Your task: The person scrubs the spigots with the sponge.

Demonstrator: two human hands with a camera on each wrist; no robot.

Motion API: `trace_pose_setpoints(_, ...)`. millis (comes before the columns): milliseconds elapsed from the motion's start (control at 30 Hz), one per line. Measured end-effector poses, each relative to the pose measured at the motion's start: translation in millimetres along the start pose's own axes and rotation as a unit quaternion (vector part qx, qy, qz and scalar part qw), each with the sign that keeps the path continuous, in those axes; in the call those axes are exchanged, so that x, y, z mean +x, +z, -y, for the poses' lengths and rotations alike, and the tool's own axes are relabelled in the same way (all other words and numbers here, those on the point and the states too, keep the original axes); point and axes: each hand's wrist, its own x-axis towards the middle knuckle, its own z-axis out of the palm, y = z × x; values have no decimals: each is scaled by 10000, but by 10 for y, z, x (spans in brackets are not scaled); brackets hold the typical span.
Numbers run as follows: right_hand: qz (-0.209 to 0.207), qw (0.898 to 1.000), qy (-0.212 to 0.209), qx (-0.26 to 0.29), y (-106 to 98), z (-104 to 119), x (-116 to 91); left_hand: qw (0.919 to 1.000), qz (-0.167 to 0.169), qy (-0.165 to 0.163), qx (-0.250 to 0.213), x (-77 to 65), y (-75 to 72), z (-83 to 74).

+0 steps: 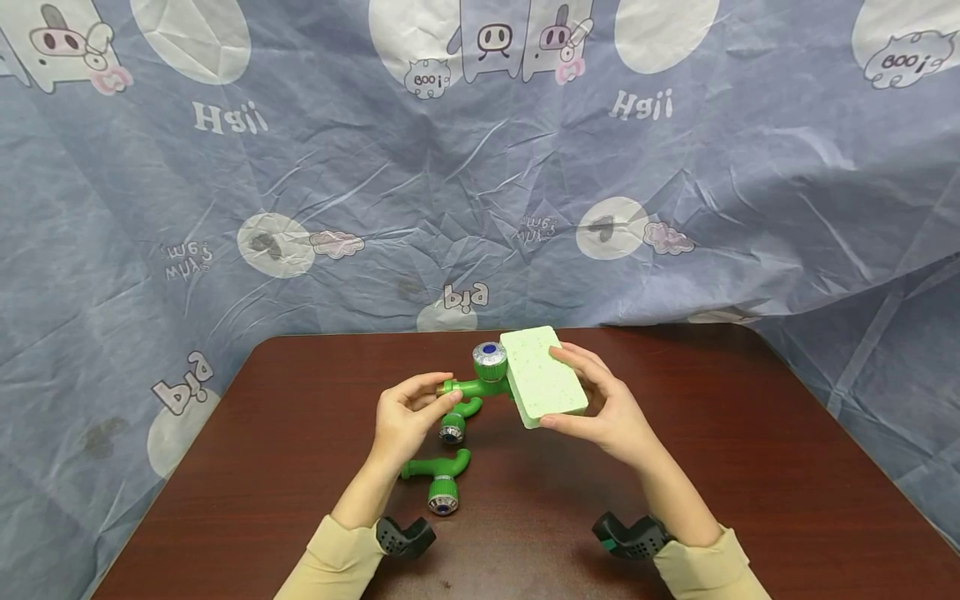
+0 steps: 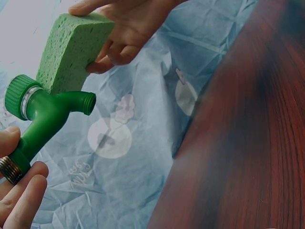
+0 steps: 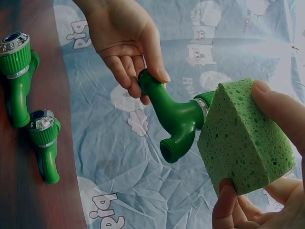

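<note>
Left hand (image 1: 407, 414) raised, grip pinching green faucet (image 1: 480, 387) — right hand (image 1: 606, 407) angled inward, grip pinching sponge (image 1: 543, 375).

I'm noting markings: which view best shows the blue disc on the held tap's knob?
The head view: the blue disc faces that camera. Neither wrist view shows it: the left has the knob side-on, the right only part, behind the sponge.

"BOO" (image 1: 428, 79), "Haii" (image 1: 229, 118), on blue cloth (image 1: 420, 183)
</note>
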Motion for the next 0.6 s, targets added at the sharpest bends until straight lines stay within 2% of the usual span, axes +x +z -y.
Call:
trace_pose_setpoints(100, -22, 10000, 57, -30, -1, 0, -3, 9999, 53, 99, -58, 16, -19, 97)
trace_pose_setpoints(300, -75, 9997, 218, -40, -2, -8, -4, 9996, 219, 130, -149, 18, -28, 131)
trace_pose_setpoints(400, -104, 9993, 357, 24, -2, -15, -5, 9995, 322, -2, -38, 10, -25, 88)
trace_pose_setpoints(600, -181, 9987, 465, 77, 4, -36, -5, 9979, 578, -171, 218, -40, 5, -128)
